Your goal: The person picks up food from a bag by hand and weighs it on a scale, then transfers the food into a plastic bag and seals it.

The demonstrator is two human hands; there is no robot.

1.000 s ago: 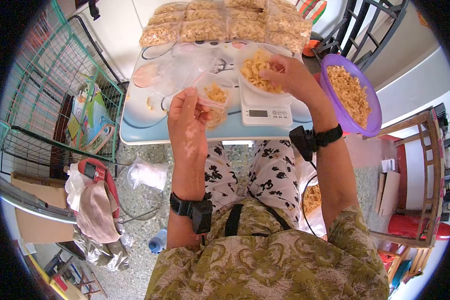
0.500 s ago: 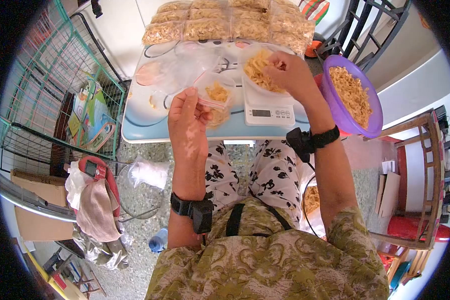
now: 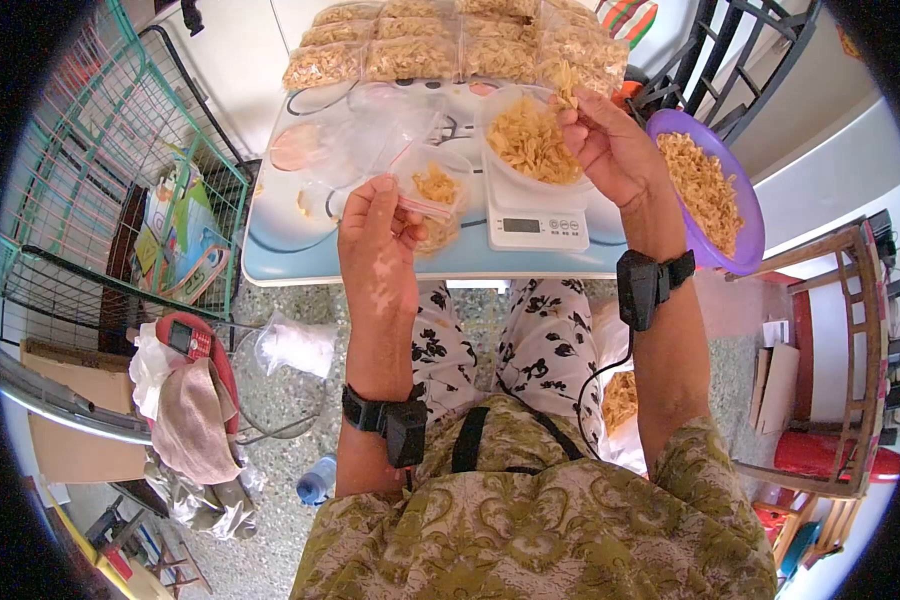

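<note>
My left hand [image 3: 382,228] pinches the rim of a clear zip bag [image 3: 438,208], which has some yellow dried pieces in its lower part. My right hand [image 3: 610,145] is raised at the right edge of a clear bowl and holds a few dried pieces [image 3: 566,84] between its fingertips. The bowl of dried pieces [image 3: 530,142] rests on a white digital scale [image 3: 536,228]; its display is too small to read. Right of my right hand is a purple basin [image 3: 756,215] heaped with more of the same pieces.
Filled bags [image 3: 410,58] stand in rows along the back of the table [image 3: 290,262]. Empty clear bags [image 3: 355,135] lie at its left. A green wire rack [image 3: 120,180] is on the left, and a dark metal frame [image 3: 735,70] at the back right.
My right hand has lifted out of the bowl and moved right, turning palm up, with dried pieces now showing in its fingers. My left hand and the zip bag have barely moved.
</note>
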